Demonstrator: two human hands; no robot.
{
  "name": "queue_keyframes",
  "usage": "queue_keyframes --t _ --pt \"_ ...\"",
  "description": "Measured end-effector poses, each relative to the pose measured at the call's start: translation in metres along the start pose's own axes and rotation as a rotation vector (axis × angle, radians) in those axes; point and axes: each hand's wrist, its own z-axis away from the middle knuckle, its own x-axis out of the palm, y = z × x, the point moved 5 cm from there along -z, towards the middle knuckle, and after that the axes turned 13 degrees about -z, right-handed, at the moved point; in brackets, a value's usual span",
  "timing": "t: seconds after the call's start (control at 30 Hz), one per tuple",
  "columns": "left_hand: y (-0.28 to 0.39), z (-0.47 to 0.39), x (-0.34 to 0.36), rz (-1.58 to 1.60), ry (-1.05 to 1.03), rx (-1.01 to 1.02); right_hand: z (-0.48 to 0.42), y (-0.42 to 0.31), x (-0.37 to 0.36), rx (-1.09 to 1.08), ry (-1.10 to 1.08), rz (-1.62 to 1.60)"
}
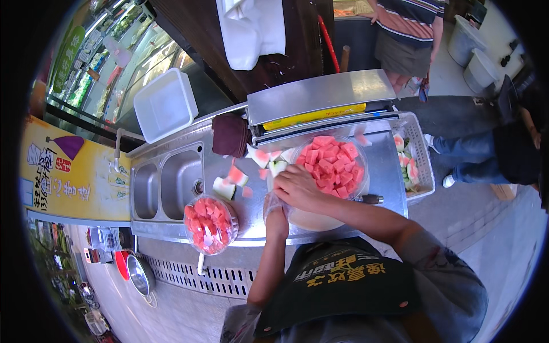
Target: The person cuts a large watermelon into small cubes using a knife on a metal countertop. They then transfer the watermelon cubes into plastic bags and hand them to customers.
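My left hand (276,218) wears or holds thin clear plastic film. My right hand (299,187) reaches across to it, and its fingers are at the film beside pieces of watermelon rind (278,167). A clear round tub of watermelon cubes (330,166) stands just beyond my right hand. Under my right forearm lies a round cutting board (315,221), partly hidden. A dark knife handle (369,199) sticks out to the right of the forearm. Another tub of watermelon cubes (210,224), with a clear cover, stands at the counter's front edge on the left.
A steel double sink (182,184) is at the left, with a folded dark cloth (230,135) and a white plastic bin (165,105) behind. Rinds fill a white basket (422,150) at the right end. Two people stand beyond, one behind the counter (405,25), one at right (514,150).
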Motion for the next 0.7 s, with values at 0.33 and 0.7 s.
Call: queue_keyframes --t 0.33,0.7 --pt "0.073 0.083 -0.154 -0.369 -0.039 0.084 -0.011 -0.026 0.115 0.729 -0.915 -1.56" --pt "0.103 0.099 -0.126 -0.084 -1.053 -0.016 0.125 -0.005 -0.003 0.759 -0.69 -1.246"
